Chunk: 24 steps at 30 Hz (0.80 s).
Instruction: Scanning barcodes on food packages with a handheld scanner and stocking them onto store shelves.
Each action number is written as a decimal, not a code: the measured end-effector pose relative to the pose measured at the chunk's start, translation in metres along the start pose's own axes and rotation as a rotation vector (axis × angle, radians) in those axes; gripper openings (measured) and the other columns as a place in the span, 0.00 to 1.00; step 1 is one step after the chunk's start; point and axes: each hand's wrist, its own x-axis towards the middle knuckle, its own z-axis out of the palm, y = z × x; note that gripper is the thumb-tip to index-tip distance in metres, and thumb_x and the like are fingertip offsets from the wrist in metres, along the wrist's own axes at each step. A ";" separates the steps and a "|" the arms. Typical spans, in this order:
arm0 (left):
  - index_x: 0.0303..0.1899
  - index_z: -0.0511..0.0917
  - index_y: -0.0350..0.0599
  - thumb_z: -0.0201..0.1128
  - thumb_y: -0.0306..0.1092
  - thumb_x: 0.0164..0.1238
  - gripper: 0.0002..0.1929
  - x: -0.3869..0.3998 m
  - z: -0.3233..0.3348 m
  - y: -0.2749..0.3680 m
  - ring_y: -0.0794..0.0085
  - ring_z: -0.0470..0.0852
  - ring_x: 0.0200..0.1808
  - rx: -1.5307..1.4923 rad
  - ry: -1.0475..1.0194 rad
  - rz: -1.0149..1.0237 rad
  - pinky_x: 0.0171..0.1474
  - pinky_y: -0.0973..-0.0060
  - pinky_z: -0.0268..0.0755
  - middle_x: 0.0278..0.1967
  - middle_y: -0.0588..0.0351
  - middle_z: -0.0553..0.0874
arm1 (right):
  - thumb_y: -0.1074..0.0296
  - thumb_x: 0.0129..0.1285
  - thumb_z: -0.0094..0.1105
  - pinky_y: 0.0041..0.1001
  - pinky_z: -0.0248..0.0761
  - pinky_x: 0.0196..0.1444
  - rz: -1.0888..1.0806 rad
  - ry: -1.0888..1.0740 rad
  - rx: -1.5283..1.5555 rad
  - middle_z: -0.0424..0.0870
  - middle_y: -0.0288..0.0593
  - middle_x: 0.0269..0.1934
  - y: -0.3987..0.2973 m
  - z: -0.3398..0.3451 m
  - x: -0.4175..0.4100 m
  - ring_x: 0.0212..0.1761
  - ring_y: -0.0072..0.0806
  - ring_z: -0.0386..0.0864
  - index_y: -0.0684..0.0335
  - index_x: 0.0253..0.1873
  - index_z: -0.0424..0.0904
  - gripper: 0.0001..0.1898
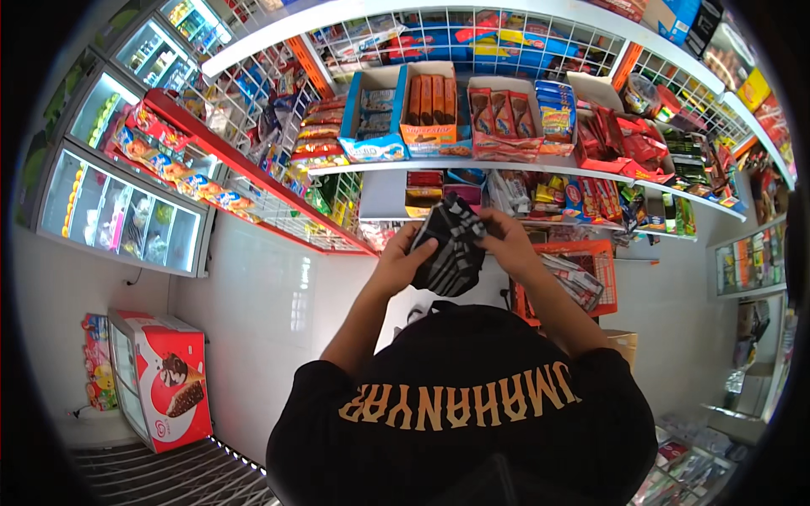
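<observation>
My left hand and my right hand hold a bunched black cloth with white and grey stripes between them, in front of my chest. The left thumb presses on the cloth's near face. At its upper right edge, the right fingers pinch a fold. The cloth hangs loosely below the grip. Just beyond it, on a lower shelf, is an open carton of small packets, partly hidden by the cloth. Higher up, a white shelf bears display boxes of snacks, among them an orange box of wrapped bars.
Right of my body, a red plastic crate holds long packets. A red-edged wire rack juts out on the left. Beyond it stand glass-door fridges. An ice cream freezer is at the lower left, on the white tiled floor.
</observation>
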 end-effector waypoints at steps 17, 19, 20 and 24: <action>0.65 0.62 0.40 0.46 0.40 0.79 0.20 0.004 -0.005 -0.022 0.64 0.76 0.60 0.090 0.038 0.104 0.61 0.67 0.68 0.57 0.51 0.77 | 0.75 0.58 0.63 0.28 0.70 0.56 -0.206 0.171 -0.411 0.81 0.44 0.50 -0.021 0.028 -0.017 0.54 0.29 0.78 0.63 0.61 0.73 0.24; 0.62 0.69 0.40 0.54 0.39 0.74 0.20 0.003 0.000 -0.026 0.71 0.78 0.56 -0.152 0.167 -0.054 0.57 0.73 0.71 0.53 0.54 0.80 | 0.71 0.57 0.65 0.36 0.65 0.61 -0.524 -0.087 -0.914 0.80 0.46 0.55 -0.024 0.034 -0.021 0.59 0.40 0.75 0.57 0.59 0.75 0.23; 0.61 0.70 0.40 0.56 0.37 0.73 0.20 0.003 0.003 -0.027 0.71 0.79 0.53 -0.115 0.149 0.009 0.56 0.72 0.72 0.51 0.54 0.81 | 0.68 0.56 0.66 0.42 0.59 0.66 -0.505 -0.206 -0.953 0.79 0.44 0.55 -0.029 0.037 -0.024 0.63 0.38 0.72 0.54 0.59 0.76 0.24; 0.57 0.74 0.40 0.63 0.35 0.67 0.19 0.008 0.008 -0.012 0.68 0.83 0.48 -0.367 0.321 -0.060 0.52 0.70 0.77 0.47 0.54 0.84 | 0.62 0.56 0.69 0.41 0.56 0.70 -0.591 -0.099 -0.815 0.75 0.47 0.59 -0.028 0.027 -0.031 0.64 0.43 0.70 0.57 0.63 0.71 0.29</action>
